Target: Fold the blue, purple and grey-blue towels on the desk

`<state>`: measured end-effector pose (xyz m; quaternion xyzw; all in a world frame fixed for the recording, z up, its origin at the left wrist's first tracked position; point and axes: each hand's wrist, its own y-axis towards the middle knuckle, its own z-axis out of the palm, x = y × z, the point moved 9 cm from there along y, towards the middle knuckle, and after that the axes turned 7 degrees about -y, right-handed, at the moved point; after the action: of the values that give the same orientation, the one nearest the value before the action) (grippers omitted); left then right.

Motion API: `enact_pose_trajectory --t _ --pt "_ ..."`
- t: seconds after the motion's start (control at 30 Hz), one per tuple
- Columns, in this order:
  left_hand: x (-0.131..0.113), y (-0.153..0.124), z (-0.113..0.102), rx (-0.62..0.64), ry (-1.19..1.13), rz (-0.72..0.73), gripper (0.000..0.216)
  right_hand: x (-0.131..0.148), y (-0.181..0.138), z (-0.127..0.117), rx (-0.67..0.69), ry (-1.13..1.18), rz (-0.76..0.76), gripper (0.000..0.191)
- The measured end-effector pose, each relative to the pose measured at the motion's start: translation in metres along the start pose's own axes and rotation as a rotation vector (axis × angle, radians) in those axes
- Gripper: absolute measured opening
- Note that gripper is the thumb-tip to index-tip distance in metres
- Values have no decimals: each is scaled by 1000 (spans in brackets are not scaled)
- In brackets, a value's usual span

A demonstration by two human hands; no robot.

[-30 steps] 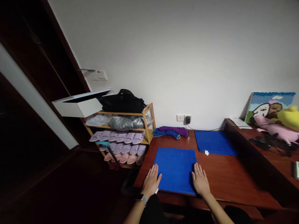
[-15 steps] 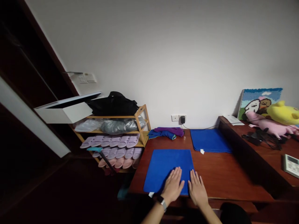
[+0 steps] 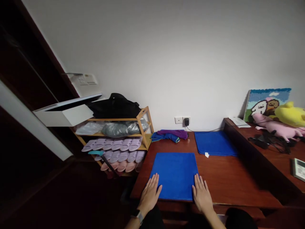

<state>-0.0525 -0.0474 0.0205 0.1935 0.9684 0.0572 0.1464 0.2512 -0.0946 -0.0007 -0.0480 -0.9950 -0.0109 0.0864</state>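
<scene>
A folded blue towel lies flat near the front edge of the dark wooden table. My left hand rests flat at the towel's near left corner, fingers stretched out. My right hand lies flat at the near right corner, fingers apart. Neither hand holds anything. A second folded blue towel lies farther back on the right. A purple cloth and a blue cloth are bunched at the table's back left.
A wooden rack with rows of slippers, bags and a white box stands left of the table. A raised shelf on the right carries plush toys, cables and a framed picture. A charger sits in the wall socket.
My left hand has slid from the middle of the towel's near edge out to its left corner. My right hand has stayed at the right corner.
</scene>
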Motion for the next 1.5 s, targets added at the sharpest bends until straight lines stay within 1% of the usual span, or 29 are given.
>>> enact_pose_trajectory --t 0.03,0.1,0.2,0.27,0.4,0.47,0.53,0.57,0.6,0.63,0.67,0.73,0.8,0.83,0.87,0.9,0.93,0.97,1.0,1.07,1.2,1.27,1.3,1.37,1.5 --pt "8 -5 -2 -15 9 -10 65 -1 0 2 -1 -1 1 67" --pt "15 -12 -1 -46 25 -16 65 -2 1 7 7 -8 6 68" --pt "13 -15 1 -89 34 -11 66 -3 7 9 33 -19 24 69" --pt "12 -15 3 -101 27 -7 66 -2 16 4 41 -26 25 70" --pt "17 -15 3 -74 9 -19 67 3 41 -9 32 -29 19 69" --pt "19 -15 0 -50 3 -30 67 2 50 -9 38 -33 27 69" --pt "11 -12 -5 -48 1 -28 68 2 54 -6 45 -44 24 69" --pt "1 -7 -8 -54 -4 -12 68 2 54 -4 47 -51 21 70" --pt "-14 -1 -9 -57 -13 18 67 2 54 -3 47 -57 20 70" --pt "-34 7 -9 -53 -28 62 67 2 54 -2 50 -63 18 70" --pt "-58 17 -6 -40 -50 117 66 2 53 -1 52 -69 14 70" --pt "-112 38 7 3 -108 225 65 1 51 -1 55 -86 5 69" --pt "-156 59 25 34 -167 268 65 1 49 0 69 -115 -24 67" --pt "-173 68 34 48 -191 278 65 2 49 1 77 -133 -48 66" --pt "-183 76 42 55 -207 275 65 3 49 3 85 -149 -67 65" --pt "-188 81 48 62 -214 271 65 3 49 5 88 -162 -78 65" --pt "-186 83 52 69 -211 267 65 2 49 6 84 -171 -79 65" --pt "-179 84 54 73 -199 259 64 1 50 7 75 -175 -68 66" --pt "-166 82 52 78 -182 248 64 0 51 8 65 -174 -49 67" --pt "-127 76 44 87 -139 196 65 -2 52 8 50 -166 -19 68" --pt "-33 60 16 48 -45 -10 68 -2 53 8 51 -146 5 68" --pt "-3 53 7 2 -9 -68 69 -2 52 7 54 -143 13 68" --pt "6 51 5 -18 4 -78 69 -2 52 7 60 -144 16 68" --pt "13 49 5 -45 18 -79 70 -2 52 7 80 -149 24 68" --pt "12 49 9 -32 18 -89 72 0 59 4 101 -127 42 69"
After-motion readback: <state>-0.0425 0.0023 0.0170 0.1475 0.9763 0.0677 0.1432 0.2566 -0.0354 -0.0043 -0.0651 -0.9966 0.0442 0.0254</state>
